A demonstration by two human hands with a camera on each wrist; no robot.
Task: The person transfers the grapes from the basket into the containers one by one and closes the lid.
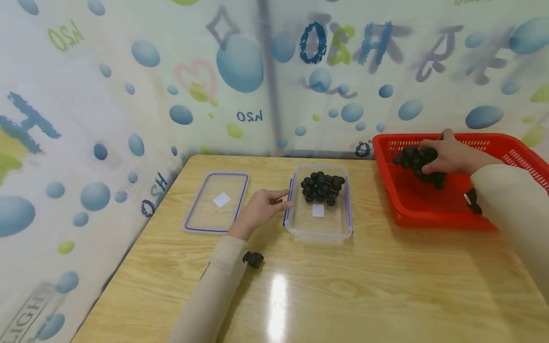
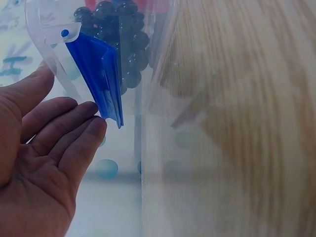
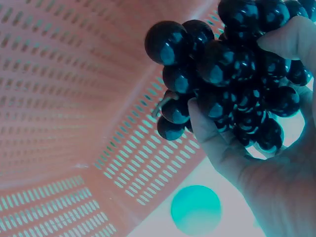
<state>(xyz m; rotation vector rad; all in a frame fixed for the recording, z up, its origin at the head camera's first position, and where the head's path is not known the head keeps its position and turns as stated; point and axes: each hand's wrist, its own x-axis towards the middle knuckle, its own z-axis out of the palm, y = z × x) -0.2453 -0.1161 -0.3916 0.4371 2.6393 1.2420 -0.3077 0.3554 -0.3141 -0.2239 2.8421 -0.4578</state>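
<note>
One wood-grain table (image 1: 364,286), glare streak (image 1: 278,309) toward 6 o'clock; wall sheeting (image 1: 240,62) with printed blue drops at 12 and 9. Clear container (image 1: 317,234) sat on the table, blue-edged lid (image 1: 214,212) off at its 9, red basket (image 1: 429,221) at its 3. Left hand (image 1: 261,207) was at the container's 9 o'clock side, grip loose, fingers nearly straight; left wrist view showed fingertips at a blue latch (image 2: 98,69), unclear from head view. Right hand (image 1: 450,155) gripped a dark grape bunch (image 1: 413,159) over the basket; only right wrist view showed its stem (image 3: 163,102). Other bunch (image 1: 321,188) lay in the container's 12 o'clock half. Count: two bunches, one container, one lid, one basket, two white labels (image 1: 221,200).
</note>
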